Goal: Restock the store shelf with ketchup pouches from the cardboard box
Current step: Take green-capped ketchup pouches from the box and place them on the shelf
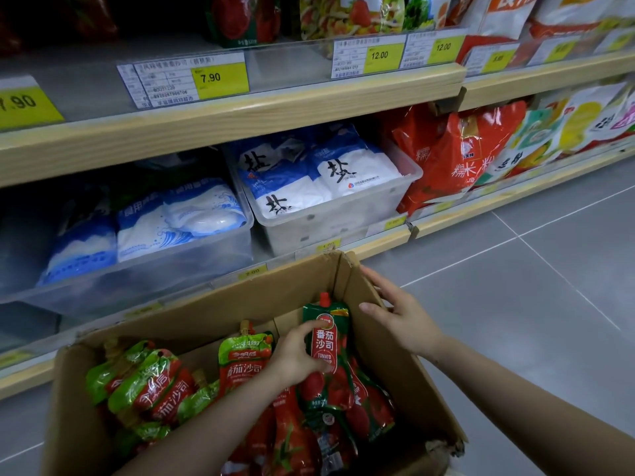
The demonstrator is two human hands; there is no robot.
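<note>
Box (213, 304) of cardboard sits on the floor against the shelf front, flaps open, well stocked. Contents: light-green ketchup pouches (151, 383) stacked on the left side, dark-green and red ones (343, 407) piled on the right.

Left hand (295, 359) reaches into the box; its fingers and thumb pinch one dark-green pouch (326, 341) near the top, the red cap pointing up. Pouch is upright, partly raised above the pile but not clear of the box rim.

Right hand (398, 310) rests on the box's right wall, fingers straight and spread, holding nothing; judged to be steadying the box.

Upper shelf (240, 113): price tags reading 7.90 stand before a largely bare stretch, likely the target slot. One red pouch-like pack (240, 18) is visible at the back; too dark to identify.

Lower shelf: clear bins (330, 218) of salt bags, untouched.

Progress estimate: early. Box nearly full, shelf gap unfilled. Remaining: lift this pouch out, place it, repeat for most of the stock.
</note>
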